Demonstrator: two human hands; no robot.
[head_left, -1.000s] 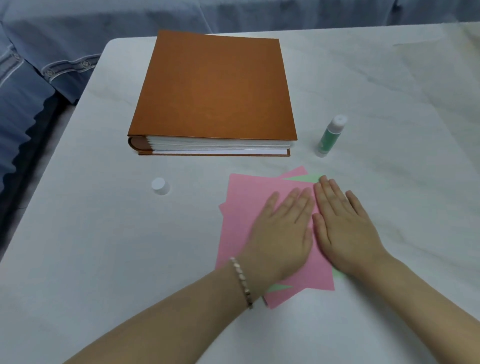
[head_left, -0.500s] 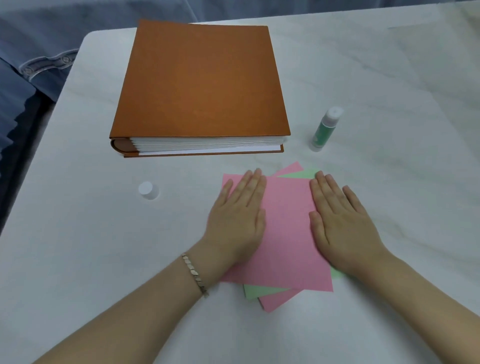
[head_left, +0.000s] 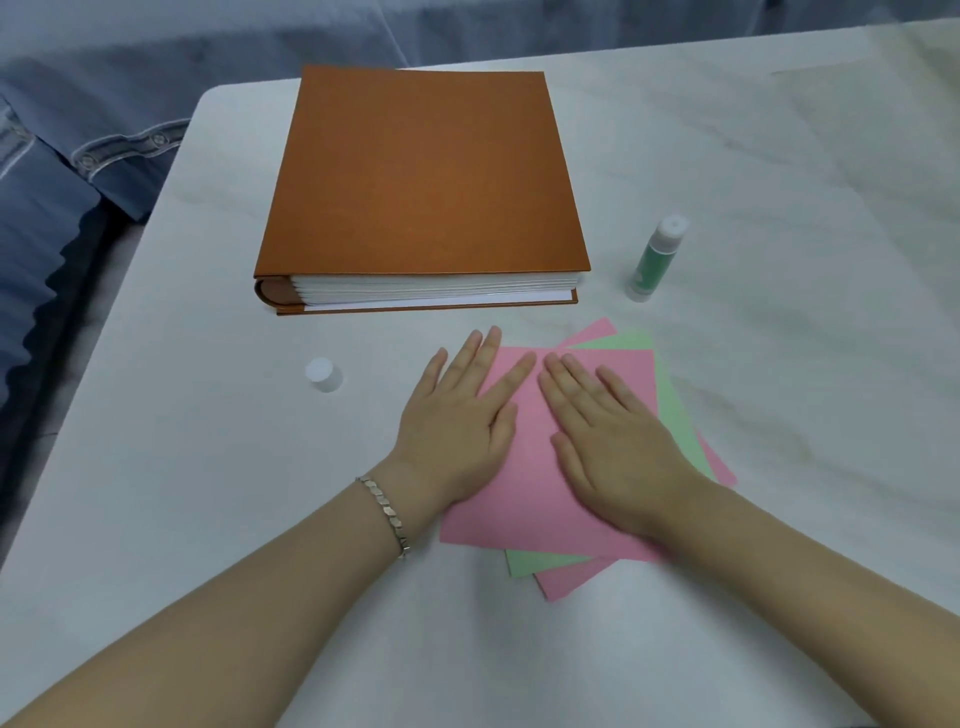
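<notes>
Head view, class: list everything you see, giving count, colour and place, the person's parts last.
Thick hardcover album: one, orange-brown, closed, far middle of table.
Plastic glue stick: one, green with white top, upright right of album.
Small round cap: one, white, left of the hands.
Square pink paper sheets: two, top and bottom of fanned stack.
Square green paper sheet: one, between them.
Marble-look table: one, white, under everything.
Fabric: one, blue, beyond table's left edge.
Link bracelet: one, silver, left wrist.
Left hand: one, flat on top sheet's left edge.
Right hand: one, flat on top sheet.
</notes>
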